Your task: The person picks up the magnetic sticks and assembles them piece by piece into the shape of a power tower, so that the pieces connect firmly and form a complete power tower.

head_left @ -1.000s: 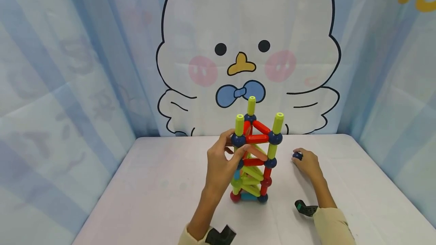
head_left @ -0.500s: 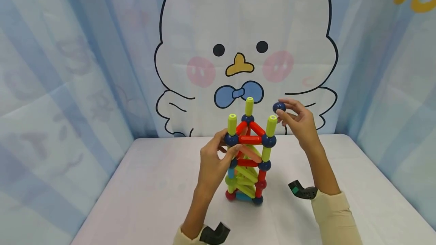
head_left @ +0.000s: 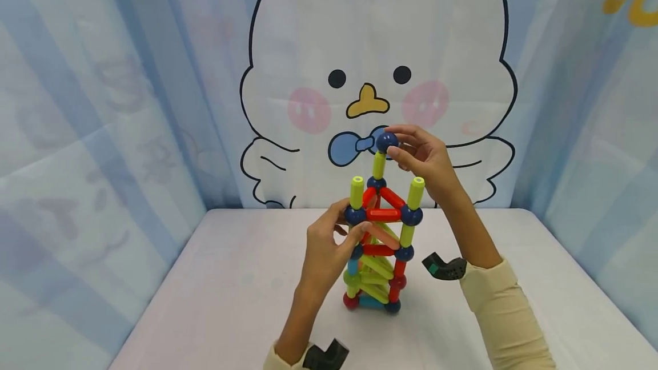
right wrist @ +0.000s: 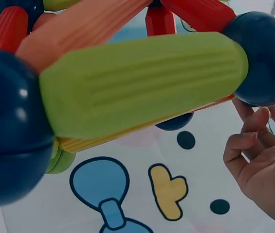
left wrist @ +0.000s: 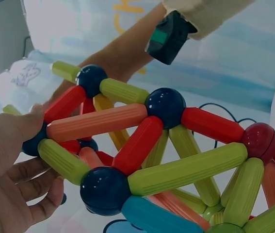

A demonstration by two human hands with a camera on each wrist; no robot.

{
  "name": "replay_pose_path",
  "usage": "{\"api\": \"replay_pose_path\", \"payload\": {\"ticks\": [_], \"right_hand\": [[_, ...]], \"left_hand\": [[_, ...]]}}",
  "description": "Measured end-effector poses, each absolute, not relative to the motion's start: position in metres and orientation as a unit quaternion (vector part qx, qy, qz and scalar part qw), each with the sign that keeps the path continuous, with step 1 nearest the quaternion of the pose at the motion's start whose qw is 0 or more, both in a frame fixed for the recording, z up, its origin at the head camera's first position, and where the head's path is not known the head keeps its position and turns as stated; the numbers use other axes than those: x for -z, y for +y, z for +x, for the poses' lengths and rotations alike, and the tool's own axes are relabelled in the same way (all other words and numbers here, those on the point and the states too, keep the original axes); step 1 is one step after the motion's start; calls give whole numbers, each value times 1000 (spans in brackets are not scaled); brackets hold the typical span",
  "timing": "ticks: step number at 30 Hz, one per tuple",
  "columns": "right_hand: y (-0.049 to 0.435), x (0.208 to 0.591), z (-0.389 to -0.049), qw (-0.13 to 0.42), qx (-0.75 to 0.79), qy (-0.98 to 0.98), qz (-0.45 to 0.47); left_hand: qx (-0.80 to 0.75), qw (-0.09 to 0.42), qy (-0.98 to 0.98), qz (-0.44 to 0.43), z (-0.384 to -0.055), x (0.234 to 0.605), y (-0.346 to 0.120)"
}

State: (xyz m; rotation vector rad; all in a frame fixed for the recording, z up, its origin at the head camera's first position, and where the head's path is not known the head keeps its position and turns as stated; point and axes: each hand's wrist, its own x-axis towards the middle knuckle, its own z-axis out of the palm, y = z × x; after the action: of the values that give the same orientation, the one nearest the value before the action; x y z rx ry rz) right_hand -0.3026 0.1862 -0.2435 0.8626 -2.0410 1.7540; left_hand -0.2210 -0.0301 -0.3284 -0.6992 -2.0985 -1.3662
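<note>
A toy tower of coloured rods and balls (head_left: 384, 215) stands upright on the table, with three light green rods pointing up from its top. My left hand (head_left: 329, 241) grips its upper left corner, thumb and fingers around a dark blue ball (left wrist: 34, 145). With thumb and fingers, my right hand (head_left: 426, 161) pinches another dark blue ball (head_left: 387, 142) right at the tip of the rear green rod (head_left: 378, 165). Close up in the right wrist view are a green rod (right wrist: 147, 82) and two blue balls of the tower, the right hand's curled fingers (right wrist: 241, 145) beyond.
The table (head_left: 247, 290) has a pale cover. Behind it hangs a light blue curtain (head_left: 169, 101) printed with a white cartoon chick. Black wrist devices (head_left: 444, 267) sit at both sleeves.
My right hand has lifted the blue ball from the table at the right, up and leftward to the rear rod's tip. The left hand keeps its grip on the tower, which has shifted slightly.
</note>
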Motion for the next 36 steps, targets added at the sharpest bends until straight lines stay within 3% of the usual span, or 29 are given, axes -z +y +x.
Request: {"api": "replay_pose_path", "payload": {"ticks": [15, 27, 36], "right_hand": [[181, 244, -305, 151, -616, -713, 300], [187, 267, -305, 112, -571, -753, 307], [183, 279, -301, 112, -574, -743, 324]], "left_hand": [[496, 288, -778, -257, -219, 328, -26], [465, 403, -723, -312, -221, 331, -23], [449, 421, -715, -331, -221, 333, -21]]}}
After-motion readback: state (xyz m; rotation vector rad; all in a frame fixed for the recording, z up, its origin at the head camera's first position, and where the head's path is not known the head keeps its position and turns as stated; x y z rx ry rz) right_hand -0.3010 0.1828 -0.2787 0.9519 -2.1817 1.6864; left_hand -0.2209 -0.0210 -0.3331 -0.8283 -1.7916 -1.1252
